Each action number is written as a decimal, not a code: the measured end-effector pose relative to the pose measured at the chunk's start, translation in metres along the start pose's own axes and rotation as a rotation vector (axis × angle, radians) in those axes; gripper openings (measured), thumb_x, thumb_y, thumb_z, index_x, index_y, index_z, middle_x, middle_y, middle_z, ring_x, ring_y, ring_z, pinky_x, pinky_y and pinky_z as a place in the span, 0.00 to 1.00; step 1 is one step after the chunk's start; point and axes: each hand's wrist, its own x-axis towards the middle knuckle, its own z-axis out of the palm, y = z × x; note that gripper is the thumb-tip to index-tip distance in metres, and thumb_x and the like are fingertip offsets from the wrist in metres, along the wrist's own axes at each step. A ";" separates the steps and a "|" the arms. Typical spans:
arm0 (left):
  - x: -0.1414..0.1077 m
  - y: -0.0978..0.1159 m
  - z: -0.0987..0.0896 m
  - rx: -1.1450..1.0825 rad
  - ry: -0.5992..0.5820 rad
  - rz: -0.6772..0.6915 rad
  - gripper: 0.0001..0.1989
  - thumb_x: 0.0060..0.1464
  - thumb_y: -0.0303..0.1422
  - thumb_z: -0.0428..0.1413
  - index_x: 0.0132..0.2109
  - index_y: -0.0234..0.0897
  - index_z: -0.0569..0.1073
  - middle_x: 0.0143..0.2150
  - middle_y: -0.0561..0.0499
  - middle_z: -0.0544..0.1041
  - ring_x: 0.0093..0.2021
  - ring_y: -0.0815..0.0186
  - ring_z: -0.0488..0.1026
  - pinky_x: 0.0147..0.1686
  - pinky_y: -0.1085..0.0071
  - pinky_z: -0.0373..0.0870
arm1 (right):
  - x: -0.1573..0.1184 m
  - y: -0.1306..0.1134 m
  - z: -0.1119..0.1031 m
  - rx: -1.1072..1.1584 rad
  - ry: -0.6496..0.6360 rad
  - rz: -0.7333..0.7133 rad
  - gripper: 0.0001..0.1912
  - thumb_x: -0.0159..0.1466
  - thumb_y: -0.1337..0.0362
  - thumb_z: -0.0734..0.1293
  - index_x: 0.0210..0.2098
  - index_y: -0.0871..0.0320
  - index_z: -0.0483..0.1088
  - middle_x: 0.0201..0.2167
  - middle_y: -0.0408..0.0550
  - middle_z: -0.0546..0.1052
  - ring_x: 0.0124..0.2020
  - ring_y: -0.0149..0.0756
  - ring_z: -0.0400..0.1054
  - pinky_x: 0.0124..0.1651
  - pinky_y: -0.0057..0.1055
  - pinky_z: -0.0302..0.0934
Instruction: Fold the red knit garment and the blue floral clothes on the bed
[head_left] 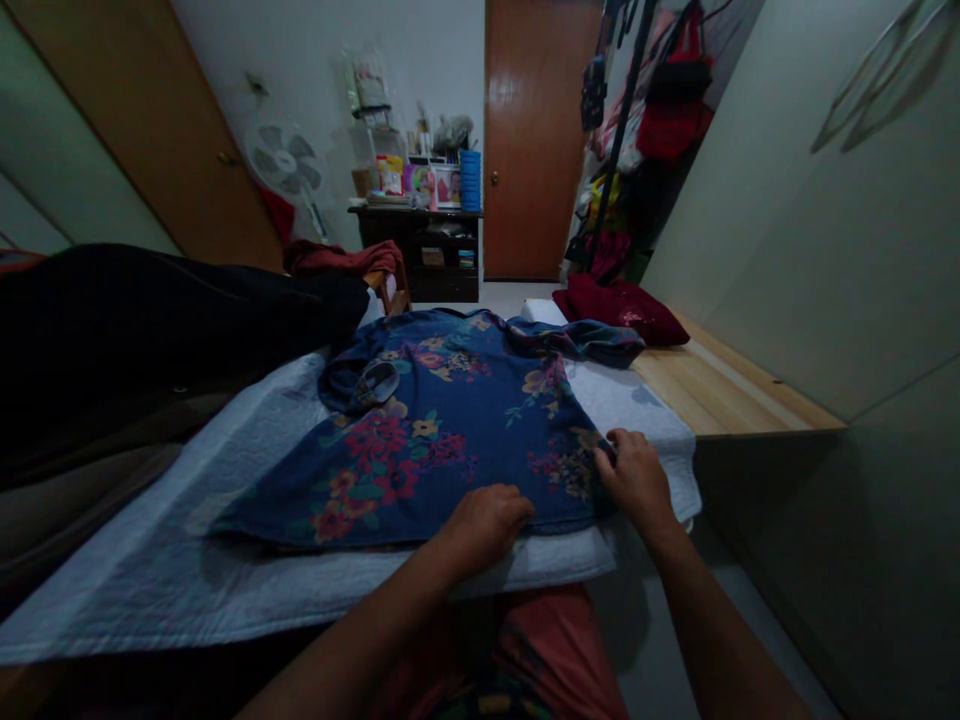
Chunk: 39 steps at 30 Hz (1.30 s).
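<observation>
A dark blue floral shirt (480, 420) lies spread out on a pale quilted cover (300, 590), its hem towards me. One sleeve is folded in at the left, with its cuff (377, 382) on top; the other sleeve (600, 342) stretches out to the right. At the middle of the hem, my left hand (491, 522) is closed on the fabric, its fingers curled and the tips partly hidden. My right hand (639, 482) pinches the shirt's right side edge near the bottom corner, thumb and fingers together.
Dark clothing (172, 330) is heaped along the left of the bed. A maroon folded cloth or cushion (622, 310) rests on a wooden board (735, 385) at the right, beside a pale cabinet (810, 220). Further back are a fan (285, 158), a dark shelf (420, 250) and a wooden door (536, 140).
</observation>
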 end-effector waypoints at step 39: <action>0.068 -0.139 -0.010 0.180 0.195 -0.343 0.28 0.62 0.46 0.48 0.65 0.42 0.60 0.69 0.40 0.58 0.69 0.52 0.51 0.65 0.47 0.47 | 0.207 -0.036 0.029 -0.222 -0.295 0.043 0.16 0.64 0.63 0.61 0.47 0.61 0.73 0.45 0.64 0.77 0.46 0.50 0.73 0.45 0.39 0.63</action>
